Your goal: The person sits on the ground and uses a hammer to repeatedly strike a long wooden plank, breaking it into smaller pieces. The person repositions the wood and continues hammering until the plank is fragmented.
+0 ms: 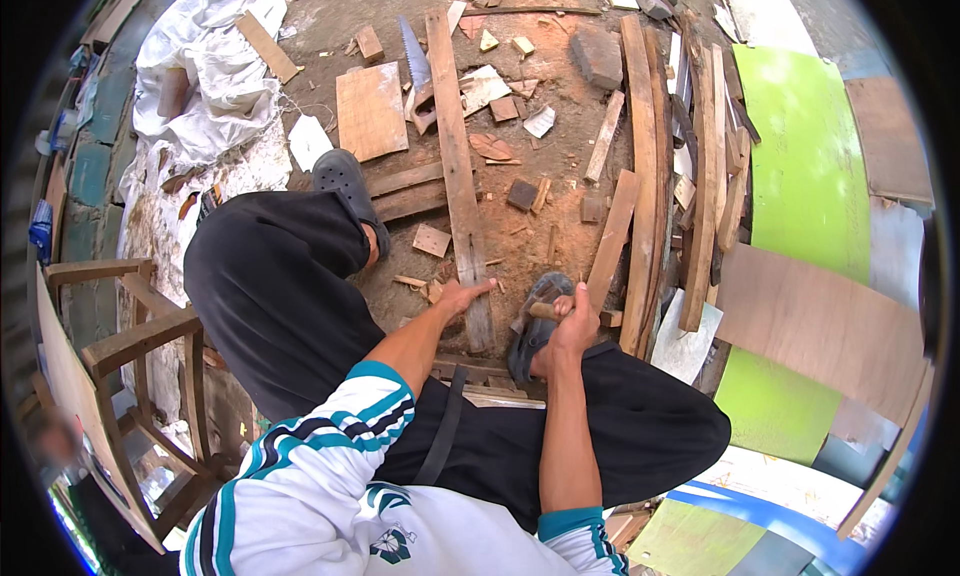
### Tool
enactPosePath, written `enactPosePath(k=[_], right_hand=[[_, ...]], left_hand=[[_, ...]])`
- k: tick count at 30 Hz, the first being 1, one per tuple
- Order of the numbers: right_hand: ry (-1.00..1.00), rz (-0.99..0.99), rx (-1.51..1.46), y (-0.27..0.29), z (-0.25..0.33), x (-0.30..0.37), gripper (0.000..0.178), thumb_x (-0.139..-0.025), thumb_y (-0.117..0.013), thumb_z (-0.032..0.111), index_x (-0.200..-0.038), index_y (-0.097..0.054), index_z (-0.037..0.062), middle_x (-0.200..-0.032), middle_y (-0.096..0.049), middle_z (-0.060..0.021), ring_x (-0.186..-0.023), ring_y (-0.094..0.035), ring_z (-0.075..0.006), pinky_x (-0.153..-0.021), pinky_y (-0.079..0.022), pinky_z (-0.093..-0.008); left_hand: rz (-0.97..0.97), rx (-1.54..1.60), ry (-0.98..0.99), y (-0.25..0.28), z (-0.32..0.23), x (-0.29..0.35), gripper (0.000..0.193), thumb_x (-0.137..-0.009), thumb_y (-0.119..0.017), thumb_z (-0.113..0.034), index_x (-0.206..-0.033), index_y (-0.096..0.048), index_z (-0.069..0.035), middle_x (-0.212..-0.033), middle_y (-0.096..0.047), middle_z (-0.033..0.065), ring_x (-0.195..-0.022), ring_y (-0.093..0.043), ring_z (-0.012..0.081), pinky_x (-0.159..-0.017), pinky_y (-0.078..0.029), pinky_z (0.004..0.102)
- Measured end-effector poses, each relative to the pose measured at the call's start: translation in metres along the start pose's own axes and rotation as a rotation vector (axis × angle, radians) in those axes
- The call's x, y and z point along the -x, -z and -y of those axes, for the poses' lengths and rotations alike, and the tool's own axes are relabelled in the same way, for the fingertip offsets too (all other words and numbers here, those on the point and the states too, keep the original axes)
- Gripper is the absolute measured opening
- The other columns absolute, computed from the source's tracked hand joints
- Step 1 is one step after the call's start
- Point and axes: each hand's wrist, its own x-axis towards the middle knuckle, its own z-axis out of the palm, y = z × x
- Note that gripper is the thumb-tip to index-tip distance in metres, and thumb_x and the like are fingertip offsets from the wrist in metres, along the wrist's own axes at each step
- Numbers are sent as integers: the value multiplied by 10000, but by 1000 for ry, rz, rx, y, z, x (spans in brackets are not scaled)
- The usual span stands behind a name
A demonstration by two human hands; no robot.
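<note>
My left hand [464, 296] is at the near end of a long, worn wooden plank [455, 156], its thumb side lying across the top and the other fingers apparently curled at the edge. The plank stretches away from me between my feet. In my right hand [575, 326] is a wooden-handled tool [544, 311], gripped just above my right shoe; its head is hard to make out. A shorter wooden board [612, 238] slants up beside that hand. On the ground past my left foot lies a handsaw [415, 56] with a wooden grip.
Wood offcuts, a square plywood piece [371, 111] and a grey stone block [597, 58] are scattered ahead. Long boards [645, 176] and green panels [805, 156] lie at the right. A wooden frame [140, 331] stands at the left, below a white sack [215, 66].
</note>
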Motion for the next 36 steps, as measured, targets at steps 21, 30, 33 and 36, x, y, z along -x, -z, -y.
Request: enactPosePath(k=[21,30,33,36], right_hand=[[-791,96,258,-71,-68,-106,503,-959,-448,40,-1455,-364,23,-1421,-411,-217,-1070,-598,-374,-878,-566,-511],[-1019,247,395,-83,-108,-99,169,-987,-584,128,-1086,-509,13,-724,-538,-50,-474,-485,-150,-434,-470,-272],[-995,524,646,-85,-117,-86,152,-986,-577,112,-1088,-491,38,-681,-506,-41,-480,-482,-145,-413,-459,-286],[-958,467,644,-76,-125,-82,99,-994,-555,109,-1064,-506,60,-663,-494,-30,-475,-474,-146,-426,-451,-305]], left_hand=[[-461,-356,-171,87,-20,109,914,-729,-809,-489,-1371,-429,40,-1266,-605,267,-1149,-617,382,-948,-492,444],[-487,-273,-439,76,-51,150,702,-773,-790,-430,-1233,-576,55,-1138,-678,248,-1061,-665,342,-906,-507,425],[-567,-341,-490,81,-44,151,651,-800,-765,-418,-1224,-594,44,-1098,-696,256,-1046,-675,368,-899,-512,441],[-558,-458,-516,82,-51,157,630,-819,-749,-410,-1242,-591,29,-1089,-694,271,-1042,-677,387,-891,-516,450]])
